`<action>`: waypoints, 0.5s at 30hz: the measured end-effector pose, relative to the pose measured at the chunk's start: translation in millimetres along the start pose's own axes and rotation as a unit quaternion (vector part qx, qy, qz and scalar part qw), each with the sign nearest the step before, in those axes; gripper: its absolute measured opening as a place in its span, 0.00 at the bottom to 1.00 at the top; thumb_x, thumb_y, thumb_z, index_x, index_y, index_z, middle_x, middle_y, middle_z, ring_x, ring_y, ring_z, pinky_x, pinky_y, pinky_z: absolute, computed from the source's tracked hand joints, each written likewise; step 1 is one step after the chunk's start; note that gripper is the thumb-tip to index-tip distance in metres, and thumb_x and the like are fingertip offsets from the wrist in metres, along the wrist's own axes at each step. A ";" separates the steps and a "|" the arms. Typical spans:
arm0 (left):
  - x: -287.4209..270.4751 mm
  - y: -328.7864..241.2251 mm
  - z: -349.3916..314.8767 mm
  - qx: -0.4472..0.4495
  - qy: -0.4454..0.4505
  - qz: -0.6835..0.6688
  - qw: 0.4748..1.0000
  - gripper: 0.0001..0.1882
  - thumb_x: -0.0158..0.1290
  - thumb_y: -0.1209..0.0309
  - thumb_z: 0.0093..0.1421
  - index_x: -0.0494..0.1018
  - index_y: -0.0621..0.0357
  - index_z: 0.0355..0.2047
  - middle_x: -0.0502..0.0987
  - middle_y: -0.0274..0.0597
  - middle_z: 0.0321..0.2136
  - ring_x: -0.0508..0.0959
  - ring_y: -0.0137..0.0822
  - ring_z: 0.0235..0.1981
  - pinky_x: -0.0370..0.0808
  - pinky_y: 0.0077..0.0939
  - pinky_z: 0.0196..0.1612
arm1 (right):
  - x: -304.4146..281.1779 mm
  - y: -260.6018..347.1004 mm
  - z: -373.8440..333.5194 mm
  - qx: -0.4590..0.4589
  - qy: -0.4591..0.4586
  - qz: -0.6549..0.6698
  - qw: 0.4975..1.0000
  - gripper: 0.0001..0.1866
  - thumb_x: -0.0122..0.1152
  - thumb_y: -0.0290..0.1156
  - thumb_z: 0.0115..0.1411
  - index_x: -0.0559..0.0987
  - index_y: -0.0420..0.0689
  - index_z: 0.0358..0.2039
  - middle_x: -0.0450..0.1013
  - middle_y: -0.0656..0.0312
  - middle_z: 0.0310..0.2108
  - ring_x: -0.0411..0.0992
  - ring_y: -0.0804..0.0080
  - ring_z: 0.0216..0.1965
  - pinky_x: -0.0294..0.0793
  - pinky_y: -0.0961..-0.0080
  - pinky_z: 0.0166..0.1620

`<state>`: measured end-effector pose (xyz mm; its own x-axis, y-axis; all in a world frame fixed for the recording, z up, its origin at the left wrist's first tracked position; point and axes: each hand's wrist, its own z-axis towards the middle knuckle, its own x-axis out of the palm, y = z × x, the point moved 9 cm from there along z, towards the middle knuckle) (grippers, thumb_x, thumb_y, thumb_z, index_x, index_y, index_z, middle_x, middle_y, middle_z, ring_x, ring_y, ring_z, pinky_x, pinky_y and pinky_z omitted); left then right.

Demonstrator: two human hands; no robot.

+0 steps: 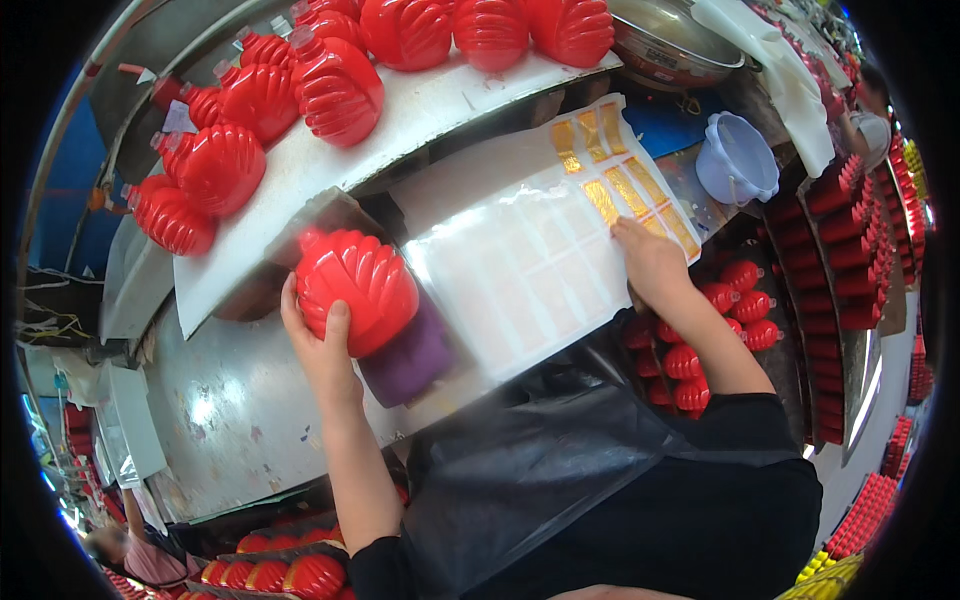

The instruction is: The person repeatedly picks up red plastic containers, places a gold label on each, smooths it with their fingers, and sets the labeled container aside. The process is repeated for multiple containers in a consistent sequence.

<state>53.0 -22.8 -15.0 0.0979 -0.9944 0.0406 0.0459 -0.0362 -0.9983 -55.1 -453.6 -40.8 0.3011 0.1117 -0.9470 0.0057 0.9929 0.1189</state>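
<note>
My left hand is wrapped round a red ribbed plastic bottle, tilted above the metal worktable. A purple pad lies just below that bottle. Across the table to the right stretches a pale backing sheet, with gold foil labels on its right part and bare label outlines elsewhere. At the lower edge of one gold label, my right hand has its fingertips pinched together. How far that label has lifted from the sheet is hidden.
A white shelf behind the table carries several red bottles. At right stand a light-blue bucket and a metal basin. More red bottles are stacked beside my right arm. Another person is at the far right.
</note>
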 end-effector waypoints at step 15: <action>4.3 -4.4 -4.1 0.003 0.040 -0.042 0.998 0.35 0.54 0.69 0.71 0.55 0.58 0.75 0.61 0.48 0.71 0.65 0.40 0.70 0.62 0.38 0.73 | 4.2 30.0 -52.4 -0.009 0.165 0.003 0.986 0.31 0.67 0.41 0.64 0.75 0.40 0.64 0.71 0.54 0.67 0.82 0.51 0.42 0.82 0.61 0.43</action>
<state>49.1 -27.2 -10.7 0.0140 -0.9925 0.1213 0.0562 -0.1203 -0.9911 -103.6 -421.2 -56.8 -0.0255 0.1211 -0.9923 -0.0135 0.9925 0.1215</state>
